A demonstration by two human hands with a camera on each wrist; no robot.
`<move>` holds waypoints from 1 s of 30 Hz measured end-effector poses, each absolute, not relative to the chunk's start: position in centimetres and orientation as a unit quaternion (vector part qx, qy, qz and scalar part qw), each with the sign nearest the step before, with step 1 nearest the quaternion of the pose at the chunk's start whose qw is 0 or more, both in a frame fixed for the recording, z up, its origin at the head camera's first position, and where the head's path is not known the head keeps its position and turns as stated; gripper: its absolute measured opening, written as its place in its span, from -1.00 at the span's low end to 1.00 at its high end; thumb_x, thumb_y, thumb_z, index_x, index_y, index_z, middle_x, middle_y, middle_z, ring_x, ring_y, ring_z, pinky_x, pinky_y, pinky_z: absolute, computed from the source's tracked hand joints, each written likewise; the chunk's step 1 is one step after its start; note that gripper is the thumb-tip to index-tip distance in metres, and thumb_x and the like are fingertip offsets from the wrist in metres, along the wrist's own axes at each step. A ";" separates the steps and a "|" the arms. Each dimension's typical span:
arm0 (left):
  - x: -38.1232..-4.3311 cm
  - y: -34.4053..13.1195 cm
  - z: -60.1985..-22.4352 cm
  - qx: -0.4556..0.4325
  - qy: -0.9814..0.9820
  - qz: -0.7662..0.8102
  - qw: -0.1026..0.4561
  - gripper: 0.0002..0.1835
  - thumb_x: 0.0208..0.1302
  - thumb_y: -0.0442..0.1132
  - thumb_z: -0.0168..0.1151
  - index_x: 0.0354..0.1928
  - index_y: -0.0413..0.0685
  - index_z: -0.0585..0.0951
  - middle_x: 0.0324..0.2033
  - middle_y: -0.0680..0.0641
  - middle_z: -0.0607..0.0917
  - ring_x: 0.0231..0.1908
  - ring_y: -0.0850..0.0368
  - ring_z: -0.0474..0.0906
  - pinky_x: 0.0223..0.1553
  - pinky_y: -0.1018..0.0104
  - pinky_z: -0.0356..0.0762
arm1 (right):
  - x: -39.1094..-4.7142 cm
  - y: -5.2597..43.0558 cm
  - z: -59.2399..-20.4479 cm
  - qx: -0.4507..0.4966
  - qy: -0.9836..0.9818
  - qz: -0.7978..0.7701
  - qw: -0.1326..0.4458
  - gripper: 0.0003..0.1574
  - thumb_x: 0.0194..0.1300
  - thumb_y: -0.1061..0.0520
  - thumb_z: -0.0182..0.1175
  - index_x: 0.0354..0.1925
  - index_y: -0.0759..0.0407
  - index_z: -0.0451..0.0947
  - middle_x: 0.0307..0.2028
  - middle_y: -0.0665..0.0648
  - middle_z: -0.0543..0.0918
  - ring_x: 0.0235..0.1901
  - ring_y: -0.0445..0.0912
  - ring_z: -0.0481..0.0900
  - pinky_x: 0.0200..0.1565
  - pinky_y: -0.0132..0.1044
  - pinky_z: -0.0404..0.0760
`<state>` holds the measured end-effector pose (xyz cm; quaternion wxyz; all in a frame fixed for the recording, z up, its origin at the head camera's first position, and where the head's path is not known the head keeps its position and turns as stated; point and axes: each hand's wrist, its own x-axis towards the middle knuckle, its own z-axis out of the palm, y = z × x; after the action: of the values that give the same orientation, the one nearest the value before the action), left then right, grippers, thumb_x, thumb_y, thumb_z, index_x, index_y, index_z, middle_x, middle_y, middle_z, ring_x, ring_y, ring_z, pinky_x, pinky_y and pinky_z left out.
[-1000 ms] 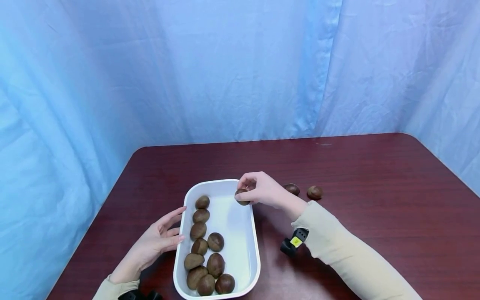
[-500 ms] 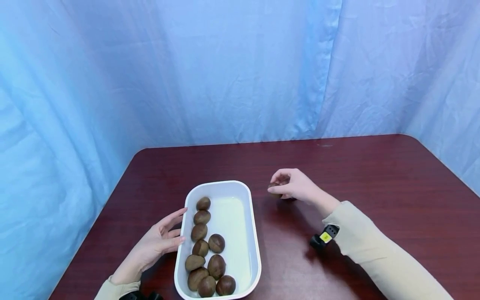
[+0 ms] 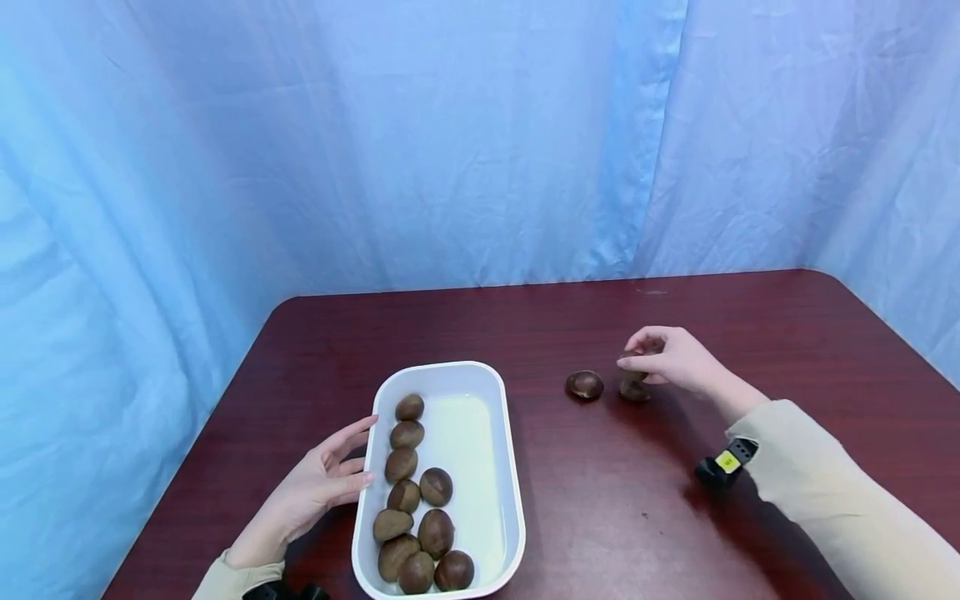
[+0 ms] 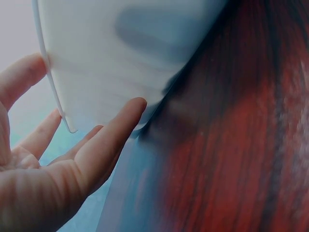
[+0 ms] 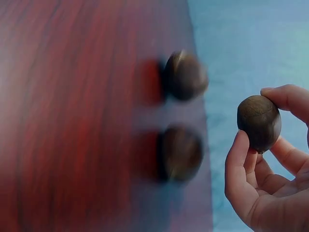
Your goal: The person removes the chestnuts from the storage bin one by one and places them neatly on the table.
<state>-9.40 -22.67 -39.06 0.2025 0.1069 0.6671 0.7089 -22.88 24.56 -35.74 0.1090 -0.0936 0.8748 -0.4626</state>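
Your right hand (image 3: 678, 362) pinches one chestnut (image 5: 259, 121) above the bench (image 3: 615, 492) toward its far edge, near two loose chestnuts (image 3: 584, 385). Your left hand (image 3: 311, 487), fingers spread, touches the white tray (image 3: 468, 442) of ten chestnuts (image 3: 436, 533), nearer the bench's left edge.

Blue curtain (image 3: 465, 150) hangs at 12 o'clock behind a dark reddish table (image 3: 592, 475), lil pale scuff (image 3: 651, 292) around its 1 o'clock.

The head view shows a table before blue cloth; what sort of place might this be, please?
Probably a curtained-off recording spot: blue cloth hangs behind and beside a dark red table, and a black device sits near the right sleeve.
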 end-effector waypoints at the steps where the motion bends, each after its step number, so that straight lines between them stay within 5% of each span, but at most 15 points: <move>1: -9.4 -22.6 -39.1 0.106 0.668 0.708 0.202 -0.26 0.29 -0.40 0.14 0.46 -0.01 0.08 0.28 -0.02 0.28 0.03 0.21 0.57 -0.07 0.26 0.59 | -22.9 25.1 -35.9 -0.091 0.879 -0.456 0.109 -0.55 0.18 -0.01 0.32 -0.14 0.30 0.47 -0.28 0.12 0.51 -0.34 -0.18 0.54 -0.26 -0.20 0.66; 30: -9.3 -22.4 -39.0 0.082 0.681 0.700 0.198 -0.20 0.27 -0.38 0.17 0.46 -0.17 -0.01 0.34 -0.37 0.11 0.00 0.20 0.58 -0.08 0.25 0.60 | -22.5 30.5 -38.2 -0.078 0.915 -0.373 0.133 -0.57 0.19 -0.01 0.30 -0.18 0.33 0.50 -0.37 0.06 0.58 -0.38 -0.21 0.54 -0.30 -0.27 0.66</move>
<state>-9.28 -22.40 -38.97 0.1981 0.0824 0.6814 0.6998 -22.53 30.54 -38.16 0.1330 -0.0785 0.9150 -0.3727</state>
